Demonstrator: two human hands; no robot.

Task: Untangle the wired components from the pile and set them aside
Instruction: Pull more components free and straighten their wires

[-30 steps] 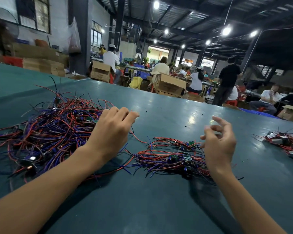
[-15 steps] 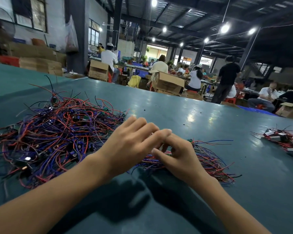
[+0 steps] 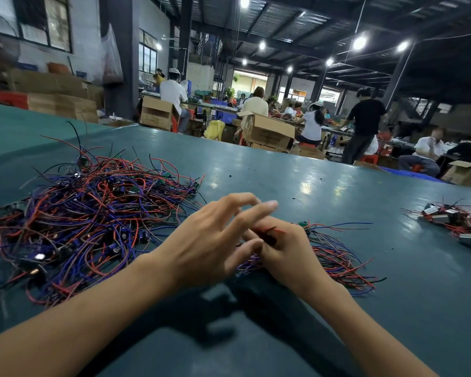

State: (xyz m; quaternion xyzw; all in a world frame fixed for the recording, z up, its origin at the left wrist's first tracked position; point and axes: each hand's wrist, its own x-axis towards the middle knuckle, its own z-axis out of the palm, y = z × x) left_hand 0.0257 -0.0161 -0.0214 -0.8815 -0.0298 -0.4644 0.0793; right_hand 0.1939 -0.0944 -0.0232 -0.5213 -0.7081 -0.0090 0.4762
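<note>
Head view, one frame.

- Big pile: red, blue/purple and black wires with small dark components tangled in. It sits on the counter, left of both hands, spreading out to the left frame edge.
- Small bundle: same wire colours, lying flat on the counter near centre, just right of the big pile. A few strands bridge the two. Wire ends fan out to the right, and a small green board shows at its far edge.
- Right hand: rests on the small bundle, back of hand up, fingers curled down into the wires. Fingertips are hidden. A red wire and a dark piece poke out at the thumb side, so it grips part of that bundle.
- Left hand: above and overlapping the right hand's thumb side. Its fingers are spread and mostly straight, pointing right, and motion-blurred. No wire visibly pinched in them. The thumb lies against the right hand.
- Third batch: red and black wires with small grey and white block parts, on the counter well apart at the right edge.
- Behind the counter: cardboard boxes, seated people at other tables, one person standing in a black shirt, and ceiling lights on.
</note>
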